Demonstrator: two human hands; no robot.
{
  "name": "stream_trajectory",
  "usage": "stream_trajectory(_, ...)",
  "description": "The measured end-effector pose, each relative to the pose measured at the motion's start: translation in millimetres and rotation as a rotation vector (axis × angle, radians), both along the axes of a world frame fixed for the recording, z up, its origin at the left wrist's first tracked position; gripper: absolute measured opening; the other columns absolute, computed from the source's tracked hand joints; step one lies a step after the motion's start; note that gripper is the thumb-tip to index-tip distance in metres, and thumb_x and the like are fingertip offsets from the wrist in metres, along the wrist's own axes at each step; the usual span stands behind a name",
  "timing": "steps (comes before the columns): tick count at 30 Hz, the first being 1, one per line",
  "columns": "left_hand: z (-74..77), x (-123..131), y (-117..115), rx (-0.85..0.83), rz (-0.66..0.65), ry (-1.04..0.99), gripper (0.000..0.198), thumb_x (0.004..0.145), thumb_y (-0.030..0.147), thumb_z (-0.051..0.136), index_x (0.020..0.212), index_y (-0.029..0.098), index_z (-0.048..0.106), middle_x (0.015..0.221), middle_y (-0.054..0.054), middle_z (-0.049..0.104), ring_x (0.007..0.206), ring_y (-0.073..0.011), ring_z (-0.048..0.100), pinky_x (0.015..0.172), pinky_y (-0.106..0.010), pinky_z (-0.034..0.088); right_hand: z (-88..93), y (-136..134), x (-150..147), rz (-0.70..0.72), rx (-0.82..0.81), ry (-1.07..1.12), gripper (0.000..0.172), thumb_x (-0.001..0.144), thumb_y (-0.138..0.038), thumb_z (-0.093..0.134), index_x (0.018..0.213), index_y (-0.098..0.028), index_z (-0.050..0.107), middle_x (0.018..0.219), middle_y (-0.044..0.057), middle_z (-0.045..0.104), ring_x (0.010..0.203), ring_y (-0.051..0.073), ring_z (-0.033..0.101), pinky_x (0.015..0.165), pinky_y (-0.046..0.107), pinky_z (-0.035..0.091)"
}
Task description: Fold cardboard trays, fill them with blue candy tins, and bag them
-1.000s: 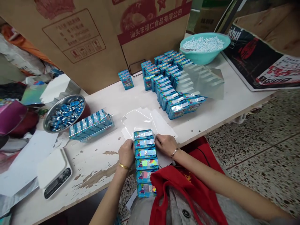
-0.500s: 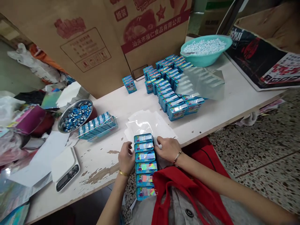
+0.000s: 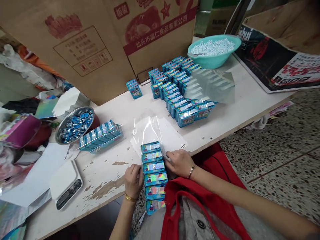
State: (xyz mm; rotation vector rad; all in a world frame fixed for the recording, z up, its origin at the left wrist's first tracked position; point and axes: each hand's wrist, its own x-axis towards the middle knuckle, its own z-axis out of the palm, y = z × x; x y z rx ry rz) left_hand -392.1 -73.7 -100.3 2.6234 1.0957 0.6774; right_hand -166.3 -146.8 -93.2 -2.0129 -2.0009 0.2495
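Note:
A row of several small blue tins (image 3: pixel 153 173) with shiny labels runs from the white table's front edge down toward my lap. My left hand (image 3: pixel 133 180) presses its curled fingers against the row's left side. My right hand (image 3: pixel 179 162) grips the right side, fingers closed on the tins and on the edge of a clear plastic bag (image 3: pixel 152 131) lying just beyond the row's far end. Between the two hands the row is squeezed together. A red cloth (image 3: pixel 197 200) on my lap hides the row's lower right.
Many more blue tins (image 3: pixel 180 90) stand in rows at the back, partly under a clear sheet. A wrapped pack of tins (image 3: pixel 101 136), a metal bowl of blue caps (image 3: pixel 75 125), a white scale (image 3: pixel 65 183), a teal bowl of white pellets (image 3: pixel 213 50) and a cardboard box (image 3: pixel 100 43) surround them.
Both hands slid a little toward me along the sides of the row. The row shifted slightly nearer the table edge; the view swung a bit.

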Motion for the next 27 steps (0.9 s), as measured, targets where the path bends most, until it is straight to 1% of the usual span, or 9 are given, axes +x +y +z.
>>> stream_trajectory(4,-4.6,6.2,1.2,0.004,0.001,0.098,0.025,0.089,0.021,0.039,0.065,0.02,0.045,0.062,-0.002,0.051,0.059,-0.0157,0.047,0.056,-0.026,0.032,-2.3,5.1,-2.5,0.075,-0.124,-0.025,0.03,0.093,-0.026,0.038,0.083,-0.014,0.063,0.072,0.01,0.07,0.062,0.016,0.06,0.056,0.029,0.027)
stream_trajectory(7,-5.0,-1.6,-8.2,0.075,-0.061,0.095,0.024,0.089,0.021,0.04,0.066,0.02,0.048,0.061,-0.004,0.053,0.057,-0.0163,0.047,0.055,-0.028,0.031,-2.2,-3.3,-0.2,0.253,-0.159,-0.027,0.027,0.091,-0.025,0.04,0.083,-0.013,0.063,0.071,0.01,0.069,0.06,0.016,0.06,0.054,0.028,0.026)
stream_trajectory(10,-1.2,-21.9,-36.8,0.056,-0.182,0.047,0.024,0.089,0.02,0.038,0.073,0.019,0.055,0.064,-0.006,0.057,0.06,-0.0169,0.051,0.056,-0.028,0.034,-6.6,-23.0,6.1,0.464,-0.211,0.028,0.025,0.087,-0.027,0.045,0.076,-0.016,0.064,0.061,0.006,0.066,0.052,0.015,0.055,0.05,0.029,0.021)
stream_trajectory(14,6.0,-39.9,-77.3,-0.042,-0.226,-0.019,0.025,0.091,0.019,0.036,0.08,0.02,0.059,0.068,-0.006,0.061,0.062,-0.0168,0.054,0.056,-0.028,0.037,-16.7,-40.7,8.6,0.589,-0.257,0.074,0.023,0.084,-0.023,0.049,0.068,-0.018,0.065,0.057,0.003,0.065,0.047,0.013,0.051,0.048,0.029,0.018)
stream_trajectory(17,10.7,-28.1,-71.5,-0.063,-0.162,-0.033,0.027,0.091,0.02,0.035,0.075,0.02,0.057,0.066,-0.005,0.061,0.061,-0.0157,0.055,0.056,-0.027,0.038,-13.9,-25.8,7.8,0.543,-0.242,0.078,0.024,0.084,-0.027,0.049,0.07,-0.018,0.066,0.06,0.004,0.067,0.051,0.015,0.054,0.05,0.029,0.02)
stream_trajectory(21,13.6,11.6,-19.9,-0.026,0.047,-0.053,0.028,0.088,0.021,0.041,0.062,0.019,0.05,0.058,-0.002,0.053,0.056,-0.0135,0.048,0.054,-0.025,0.034,3.8,27.7,24.0,0.226,-0.219,0.027,0.03,0.09,-0.028,0.039,0.08,-0.019,0.066,0.078,0.008,0.071,0.068,0.018,0.062,0.056,0.028,0.026)
stream_trajectory(23,12.4,28.8,0.2,-0.04,0.123,-0.09,0.028,0.088,0.021,0.041,0.061,0.019,0.048,0.058,-0.001,0.051,0.057,-0.0129,0.048,0.056,-0.025,0.036,9.1,50.7,39.9,0.14,-0.244,-0.014,0.03,0.091,-0.027,0.039,0.081,-0.021,0.066,0.084,0.008,0.072,0.074,0.019,0.063,0.058,0.027,0.029)
stream_trajectory(25,9.3,39.0,6.8,-0.076,0.138,-0.125,0.028,0.089,0.022,0.041,0.064,0.019,0.051,0.061,-0.001,0.052,0.06,-0.0129,0.05,0.059,-0.025,0.038,8.4,61.0,56.0,0.12,-0.274,-0.012,0.031,0.091,-0.028,0.038,0.081,-0.022,0.066,0.084,0.007,0.072,0.077,0.02,0.064,0.06,0.027,0.033)
stream_trajectory(27,4.7,43.6,2.9,-0.091,0.174,-0.177,0.018,0.089,0.028,0.047,0.079,0.018,0.057,0.072,-0.004,0.058,0.07,-0.0153,0.056,0.064,-0.026,0.043,2.5,59.0,68.3,0.112,-0.263,0.059,0.028,0.091,-0.03,0.04,0.089,-0.023,0.067,0.084,0.006,0.071,0.079,0.021,0.064,0.064,0.028,0.039)
